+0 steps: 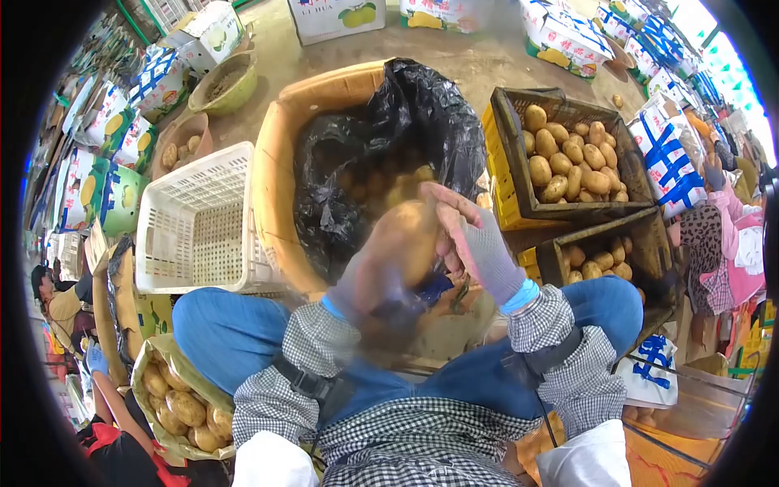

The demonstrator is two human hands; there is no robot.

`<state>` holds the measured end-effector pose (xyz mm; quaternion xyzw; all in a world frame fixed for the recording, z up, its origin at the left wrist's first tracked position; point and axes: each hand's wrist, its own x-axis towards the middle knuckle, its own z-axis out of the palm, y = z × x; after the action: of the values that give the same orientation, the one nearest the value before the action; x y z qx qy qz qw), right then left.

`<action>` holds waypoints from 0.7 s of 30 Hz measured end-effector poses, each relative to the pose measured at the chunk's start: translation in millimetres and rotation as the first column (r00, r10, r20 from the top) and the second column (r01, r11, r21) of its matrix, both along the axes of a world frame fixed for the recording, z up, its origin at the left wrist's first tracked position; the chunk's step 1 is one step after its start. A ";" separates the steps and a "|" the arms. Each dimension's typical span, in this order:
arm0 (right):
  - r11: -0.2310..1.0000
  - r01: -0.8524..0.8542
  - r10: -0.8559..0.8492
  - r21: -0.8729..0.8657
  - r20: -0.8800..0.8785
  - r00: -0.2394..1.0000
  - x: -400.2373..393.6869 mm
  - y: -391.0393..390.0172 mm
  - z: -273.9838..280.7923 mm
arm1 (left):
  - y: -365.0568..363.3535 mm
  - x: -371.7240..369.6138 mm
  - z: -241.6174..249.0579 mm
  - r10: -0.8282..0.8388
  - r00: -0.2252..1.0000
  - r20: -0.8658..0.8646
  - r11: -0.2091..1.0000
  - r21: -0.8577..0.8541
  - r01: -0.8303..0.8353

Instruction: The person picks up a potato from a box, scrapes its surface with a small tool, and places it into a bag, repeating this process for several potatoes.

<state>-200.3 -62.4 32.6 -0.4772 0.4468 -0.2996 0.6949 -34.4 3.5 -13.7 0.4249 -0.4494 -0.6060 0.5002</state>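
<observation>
A large potato (pixel 412 237) is between my two gloved hands, above the near edge of the black-lined container. My left hand (pixel 369 264) is wrapped round its left side and is smeared by motion. On the right, my right hand (pixel 479 243) has its fingers spread, with the fingertips near or against the potato; whether they touch it cannot be made out. Behind the hands stands a round container (pixel 272 174) with a black plastic liner (pixel 426 101). More potatoes (pixel 365 183) lie dimly visible inside it.
A white crate (pixel 195 219) stands left of the container. Two crates of potatoes (pixel 568 162) (pixel 600 260) are on the right. An open bag of potatoes (pixel 182 406) is at lower left. Printed cartons (pixel 337 20) line the back. Other people (pixel 114 398) are at both sides.
</observation>
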 end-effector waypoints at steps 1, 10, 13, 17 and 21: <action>1.000 0.009 -0.009 0.026 -0.020 1.000 0.3 0.2 0.4 | 0.0 -0.8 -3.2 -0.005 0.999 -0.035 1.000 -0.008 0.005; 0.803 -0.020 -0.054 -0.595 -0.107 0.993 6.3 -4.5 -48.7 | 0.3 -6.6 -5.6 0.170 0.696 -0.698 0.952 0.299 0.067; 0.716 -0.042 -0.059 -0.697 -0.120 0.991 7.7 -7.5 -49.5 | -1.2 -4.5 0.6 0.156 0.653 -0.741 0.946 0.302 0.117; 0.706 -0.086 -0.019 -0.703 -0.141 0.990 6.8 -6.1 -40.6 | -4.9 0.4 -5.1 0.126 0.746 -0.654 0.961 0.268 0.073; 0.869 -0.046 -0.058 -0.492 -0.194 0.979 9.5 -9.0 -37.9 | -8.2 5.2 -29.3 0.187 0.691 -0.699 0.955 0.294 0.040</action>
<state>-190.8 -71.4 -5.3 -0.6656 0.4250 -0.3560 0.4996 -29.2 -4.8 -43.0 0.2392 -0.1076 -0.7612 0.5931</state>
